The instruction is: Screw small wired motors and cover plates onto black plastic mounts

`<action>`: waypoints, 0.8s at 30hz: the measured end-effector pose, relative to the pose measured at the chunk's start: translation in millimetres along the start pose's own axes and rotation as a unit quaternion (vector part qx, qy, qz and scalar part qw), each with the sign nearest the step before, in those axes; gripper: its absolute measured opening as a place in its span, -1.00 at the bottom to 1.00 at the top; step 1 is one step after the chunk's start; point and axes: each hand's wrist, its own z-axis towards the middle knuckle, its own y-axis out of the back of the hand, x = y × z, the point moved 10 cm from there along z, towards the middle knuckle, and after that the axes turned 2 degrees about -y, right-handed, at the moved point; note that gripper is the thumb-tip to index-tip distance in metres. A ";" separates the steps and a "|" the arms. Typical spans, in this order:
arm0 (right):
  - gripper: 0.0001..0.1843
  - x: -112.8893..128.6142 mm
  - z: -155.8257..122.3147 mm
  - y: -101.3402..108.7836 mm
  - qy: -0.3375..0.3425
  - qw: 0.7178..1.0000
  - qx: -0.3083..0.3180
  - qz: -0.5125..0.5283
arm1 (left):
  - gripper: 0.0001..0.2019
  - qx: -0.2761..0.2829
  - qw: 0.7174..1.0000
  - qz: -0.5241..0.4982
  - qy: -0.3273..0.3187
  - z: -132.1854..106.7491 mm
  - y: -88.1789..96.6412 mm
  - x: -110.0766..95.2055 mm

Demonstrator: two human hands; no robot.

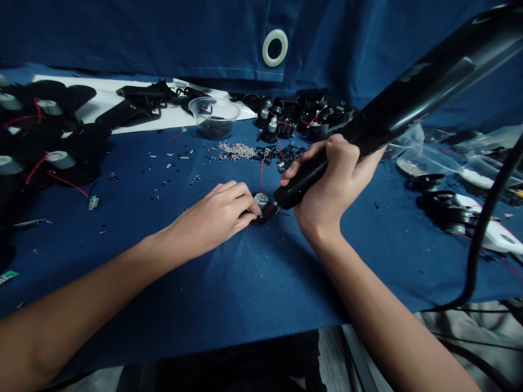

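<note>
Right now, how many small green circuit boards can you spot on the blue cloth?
2. One green circuit board lies at the end of a red wire, left of the hands; another sits at the blue cloth's left edge. More may be hidden under the black parts.

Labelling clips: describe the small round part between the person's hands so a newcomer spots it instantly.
On the blue cloth, go to the centre of the view. Between the left hand and the black tool in the right hand sits a small round black part with a silver top. Unlike the look-alikes clustered behind, it sits alone, a red wire rising from it.
</note>
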 end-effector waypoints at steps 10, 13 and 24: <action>-0.82 -3.6 -1.6 0.5 -0.014 1.000 0.000 0.000 | -0.90 0.007 1.000 0.006 0.010 1.0 -1.8 -0.2; -0.79 -9.1 1.0 -1.3 0.002 1.000 0.025 0.002 | -0.89 0.008 1.000 0.007 0.012 1.0 -1.5 0.3; -0.79 -0.9 4.0 -5.5 0.083 0.995 0.055 0.010 | -0.89 0.009 1.000 0.011 0.013 1.9 -1.0 -1.0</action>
